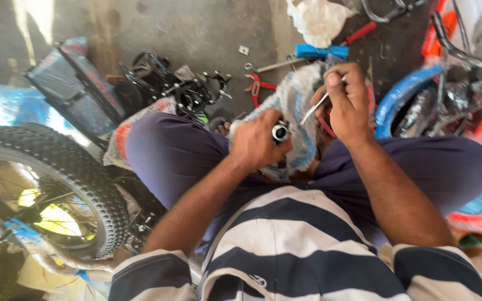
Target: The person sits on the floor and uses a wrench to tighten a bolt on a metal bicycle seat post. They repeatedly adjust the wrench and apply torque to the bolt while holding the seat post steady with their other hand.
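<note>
- Two hands worked over the person's lap, above the crossed legs.
- Left hand [256, 144] had its fingers wrapped tight around a small metal tube [280, 132].
- Right hand [348, 103] pinched a thin metal tool [314, 107], its tip just beside the tube.
- Red pliers [256, 87] lay on the floor [196, 33], near a bicycle wheel [46, 189].

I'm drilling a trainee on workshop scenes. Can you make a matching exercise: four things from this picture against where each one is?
Things:
1. tyre
2. pliers
3. metal tube
4. thin tool

Places:
A. in the right hand
B. on the floor, above the knees in the picture
C. in the left hand
D. at the picture's left, beside the leg

Pairs: 1-D, 2-B, 3-C, 4-A
</note>
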